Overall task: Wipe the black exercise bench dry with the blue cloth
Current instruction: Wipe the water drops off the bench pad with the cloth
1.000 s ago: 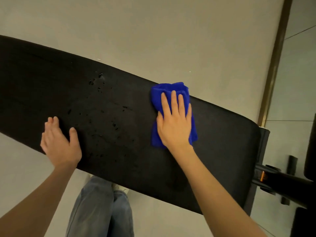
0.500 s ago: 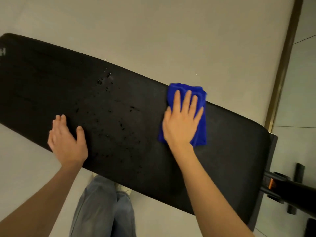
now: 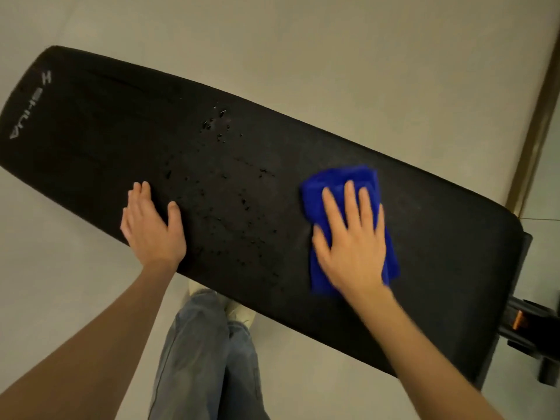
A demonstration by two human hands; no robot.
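The long black exercise bench (image 3: 91,140) runs from upper left to lower right across the view. Water droplets (image 3: 224,189) speckle its middle section. A folded blue cloth (image 3: 339,183) lies on the pad right of the droplets. My right hand (image 3: 351,241) presses flat on the cloth with straight, spread fingers. My left hand (image 3: 151,222) rests flat on the near edge of the bench, left of the droplets, fingers straight and thumb out.
The floor is pale tile, with a brass strip (image 3: 533,125) at the right. The bench's black frame with an orange part (image 3: 521,319) sticks out at the right end. My jeans-clad legs (image 3: 206,359) and a pale shoe (image 3: 239,313) stand under the near edge.
My right hand has slid the cloth from the far edge towards the near side of the pad. The view shifted, bringing the bench's left end and logo into sight. My left hand stays planted.
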